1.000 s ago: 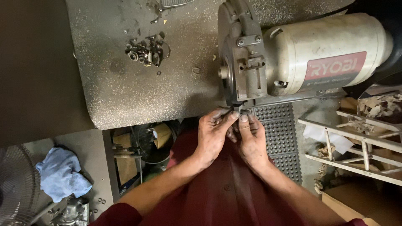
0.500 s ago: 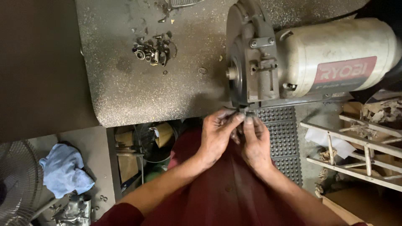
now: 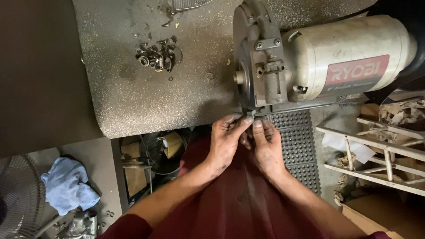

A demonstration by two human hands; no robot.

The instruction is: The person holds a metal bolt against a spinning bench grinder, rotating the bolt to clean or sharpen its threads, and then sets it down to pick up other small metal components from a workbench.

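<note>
A small dark part (image 3: 251,114), too small to be identified, is pinched between the two hands at the lower edge of the grinder's wheel guard (image 3: 256,57), just past the front edge of the surface (image 3: 133,102). The left hand (image 3: 226,141) is curled, its thumb and forefinger closed on the part from the left. The right hand (image 3: 265,146) is pressed against the left, its fingers (image 3: 257,125) clenched on the same part from the right; both hands are smudged with dark grime. The part is held close against the guard, though contact with the wheel cannot be told.

The grinder (image 3: 345,62), cream-bodied with a red label, is set on the right end of the speckled grey surface. A heap of small nuts and washers (image 3: 157,55) is seen further back on the surface, well apart from the hands. A black studded mat (image 3: 296,141) is laid on the floor below the grinder. A white rack (image 3: 376,150) is seen at the right, a blue cloth (image 3: 66,186) at the lower left, and a fan grille (image 3: 15,199) just beside the cloth. Dark red clothing (image 3: 230,203) is worn beneath the forearms.
</note>
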